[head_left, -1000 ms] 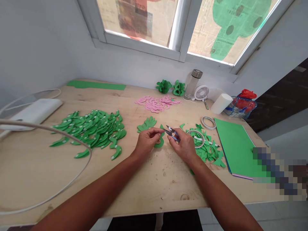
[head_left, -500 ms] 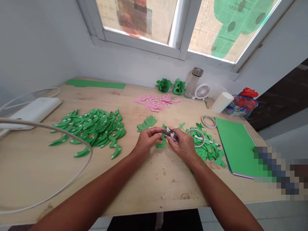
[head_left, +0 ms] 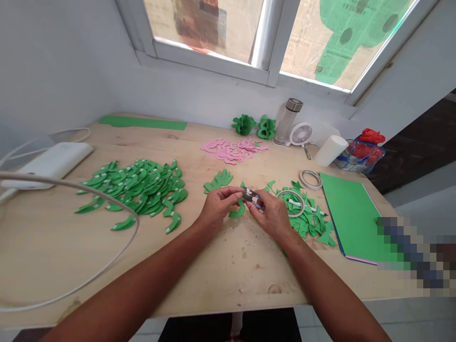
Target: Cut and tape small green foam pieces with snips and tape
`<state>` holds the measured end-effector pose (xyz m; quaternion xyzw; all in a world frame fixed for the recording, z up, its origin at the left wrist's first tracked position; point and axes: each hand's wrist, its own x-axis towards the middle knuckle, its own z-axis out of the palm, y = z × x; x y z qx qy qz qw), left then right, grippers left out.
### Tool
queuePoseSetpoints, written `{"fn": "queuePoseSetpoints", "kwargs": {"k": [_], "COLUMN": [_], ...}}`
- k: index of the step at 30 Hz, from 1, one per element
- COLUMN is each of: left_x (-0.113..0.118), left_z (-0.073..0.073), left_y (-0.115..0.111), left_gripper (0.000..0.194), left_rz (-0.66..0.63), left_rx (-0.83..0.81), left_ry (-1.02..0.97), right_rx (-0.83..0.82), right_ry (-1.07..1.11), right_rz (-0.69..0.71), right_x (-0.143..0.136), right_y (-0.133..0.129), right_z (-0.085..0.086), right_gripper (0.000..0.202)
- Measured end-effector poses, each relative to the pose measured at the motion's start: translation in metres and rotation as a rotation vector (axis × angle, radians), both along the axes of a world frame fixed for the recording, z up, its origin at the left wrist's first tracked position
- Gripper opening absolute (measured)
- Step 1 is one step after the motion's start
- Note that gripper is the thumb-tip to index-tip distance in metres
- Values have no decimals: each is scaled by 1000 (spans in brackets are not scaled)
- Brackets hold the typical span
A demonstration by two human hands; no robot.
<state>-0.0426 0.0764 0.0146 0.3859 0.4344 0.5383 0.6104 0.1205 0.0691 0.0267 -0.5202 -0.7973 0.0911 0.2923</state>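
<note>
Between finger and thumb, my left hand (head_left: pixel 218 205) pinches a curved green paper piece (head_left: pixel 238 210), whose lower end hangs below the fingers. My right hand (head_left: pixel 272 211) is closed around small dark snips (head_left: pixel 253 198), their tips close to my left fingertips and the paper. Just behind my left hand lie green leaf-shaped cutouts (head_left: pixel 219 180). Green scraps (head_left: pixel 309 223) with a roll of tape (head_left: pixel 301 209) and a white pen (head_left: pixel 308 206) on them are right of my right hand.
A large heap of green curved pieces (head_left: pixel 142 187) is at the left, near a white cable (head_left: pixel 117 263) and a white box (head_left: pixel 53 164). Pink cutouts (head_left: pixel 230 151), a bottle (head_left: pixel 288 121) and a fan (head_left: pixel 301 134) stand or lie behind. Green sheets (head_left: pixel 356 218) lie at the right.
The green piece has shifted slightly left and tilted at its lower end. The snips have turned a little in my right hand, their blades closer together. The whole view has shifted slightly.
</note>
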Motion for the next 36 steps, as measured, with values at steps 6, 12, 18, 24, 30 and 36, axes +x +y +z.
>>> {"fn": "queuePoseSetpoints", "kwargs": {"k": [6,12,18,24,30,36], "left_x": [1,2,2,2,-1,-3], "left_z": [1,2,1,2,4,6], "left_y": [-1,-1,-1,-1,0,0], "left_gripper": [22,22,21,19,18,23], "left_rz": [-19,-17,-8,-8,-2,-14], "left_rx": [-14,-22,-23,-20,-18,74], "left_ry": [-33,-52,-36,-27,-3,75], "right_rx": [23,41,65,50,15,1], "right_ry": [-59,-105,-141,-162,-164,-204], "right_rz": [6,5,4,-5,-7,2], "right_x": [0,-1,-3,-4,-3,-2], "right_y": [0,0,-2,-4,-3,-3], "right_z": [-1,-3,-3,-1,0,1], "right_gripper": [22,22,24,23,21,21]}}
